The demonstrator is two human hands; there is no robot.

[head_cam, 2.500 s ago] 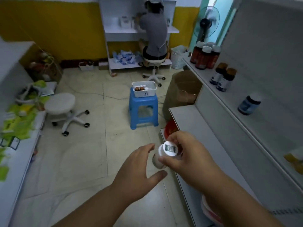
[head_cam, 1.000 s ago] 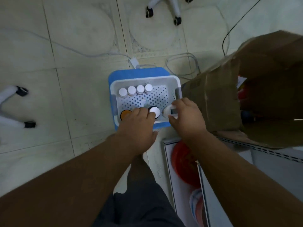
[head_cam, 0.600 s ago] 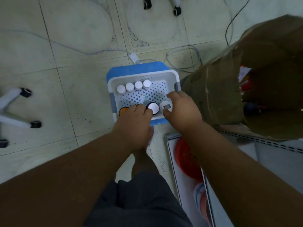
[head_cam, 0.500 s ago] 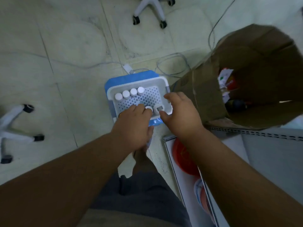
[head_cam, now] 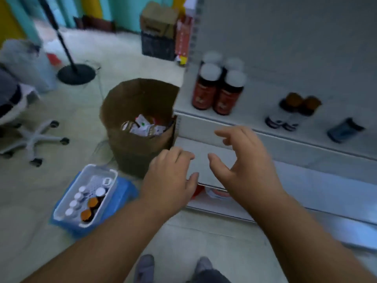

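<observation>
Above the front edge of the lower shelf (head_cam: 202, 166), left hand (head_cam: 171, 176) loosely curled, empty, right hand (head_cam: 244, 160) splayed wide, empty, white basket (head_cam: 100, 168) of bottles at eight o'clock on blue stool (head_cam: 124, 190), paper bag (head_cam: 132, 152) at eleven, floor tiles (head_cam: 204, 237) at six

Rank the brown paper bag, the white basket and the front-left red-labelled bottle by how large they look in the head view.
1. brown paper bag
2. white basket
3. red-labelled bottle
The gaps are plain despite the blur.
</observation>
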